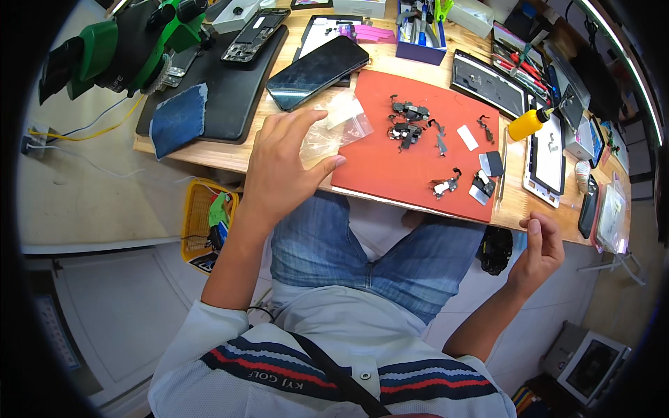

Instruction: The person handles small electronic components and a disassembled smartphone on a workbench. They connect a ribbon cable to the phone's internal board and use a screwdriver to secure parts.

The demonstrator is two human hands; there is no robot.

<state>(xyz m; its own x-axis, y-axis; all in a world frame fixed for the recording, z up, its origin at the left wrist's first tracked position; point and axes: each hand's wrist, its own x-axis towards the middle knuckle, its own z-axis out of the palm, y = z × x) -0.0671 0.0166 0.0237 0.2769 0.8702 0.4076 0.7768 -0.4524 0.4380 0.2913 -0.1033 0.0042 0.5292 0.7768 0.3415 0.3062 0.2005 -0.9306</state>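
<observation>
My left hand (286, 164) arches at the left edge of an orange-red mat (390, 167), thumb and fingers apart. Beside it lies a clear plastic zip bag (341, 129), its edge partly behind the fingers. My right hand (542, 247) hovers at the table's front edge with fingers curled in; whether anything small is between them I cannot make out. On the mat are small black phone parts with flex cables (408, 125), a separate small part (446, 184), another dark part (482, 184) and a white strip (467, 138).
A black smartphone (317, 73) lies behind the bag. A green microscope (118, 52) and a dark pad with a blue cloth (179, 120) stand left. A yellow bottle (527, 124), phone frames (546, 160) and a blue tool box (421, 50) sit right and back. A yellow basket (195, 223) is below.
</observation>
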